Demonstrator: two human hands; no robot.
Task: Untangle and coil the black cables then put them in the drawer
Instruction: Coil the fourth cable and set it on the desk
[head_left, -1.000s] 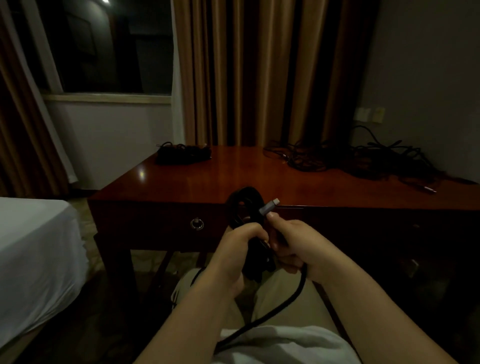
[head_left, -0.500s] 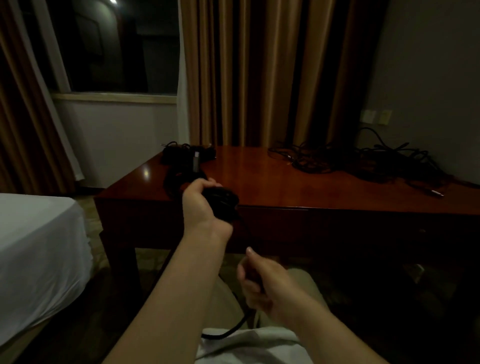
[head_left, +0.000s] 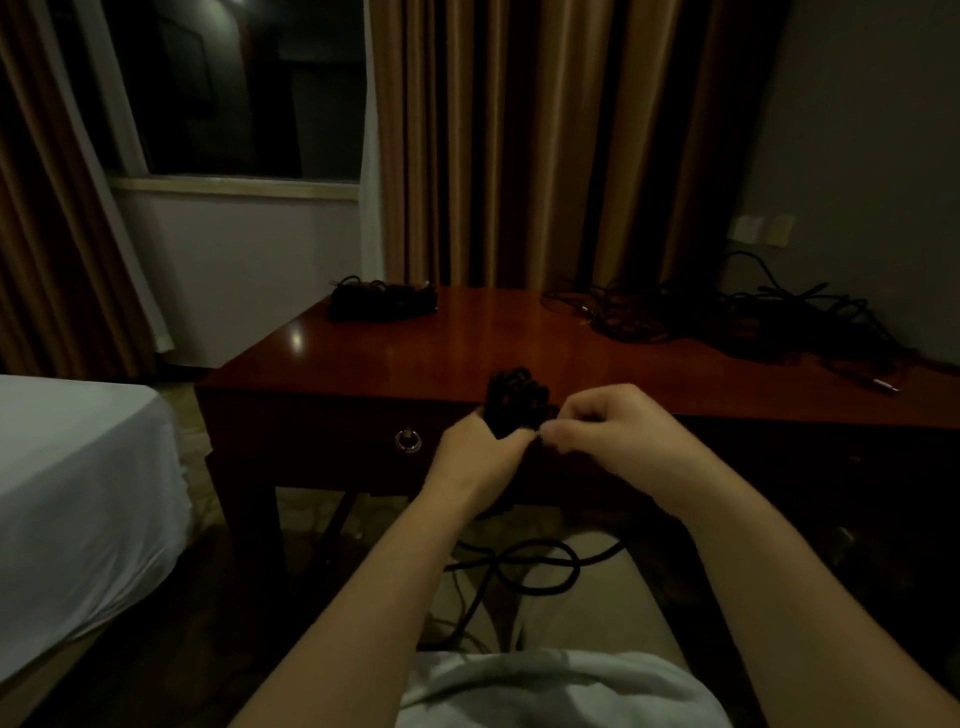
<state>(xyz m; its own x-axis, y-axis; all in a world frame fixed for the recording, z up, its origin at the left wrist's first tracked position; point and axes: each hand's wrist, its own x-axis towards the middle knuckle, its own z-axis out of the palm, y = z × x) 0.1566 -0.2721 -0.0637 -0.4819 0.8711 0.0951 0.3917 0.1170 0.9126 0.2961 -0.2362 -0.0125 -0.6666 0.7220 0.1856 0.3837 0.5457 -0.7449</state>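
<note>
Black cable wound into a small coil (head_left: 514, 397) sits in the person's left hand (head_left: 478, 452), held in front of the near edge of the glossy reddish-brown wooden tabletop (head_left: 467, 343). The left hand's fingers are wrapped around the coil's lower part. The right hand (head_left: 613, 431), just beside it, pinches the cable at the coil with curled fingertips. A loose length of the same cable (head_left: 540, 566) hangs below the tabletop and loops over the person's lap. At the tabletop's far left corner lies a bundle of coiled black cables (head_left: 382, 300); across its far right lies a tangled heap of black cables (head_left: 727, 322). The drawer front with a round metal ring pull (head_left: 408, 440) is under the tabletop, left of the hands.
</note>
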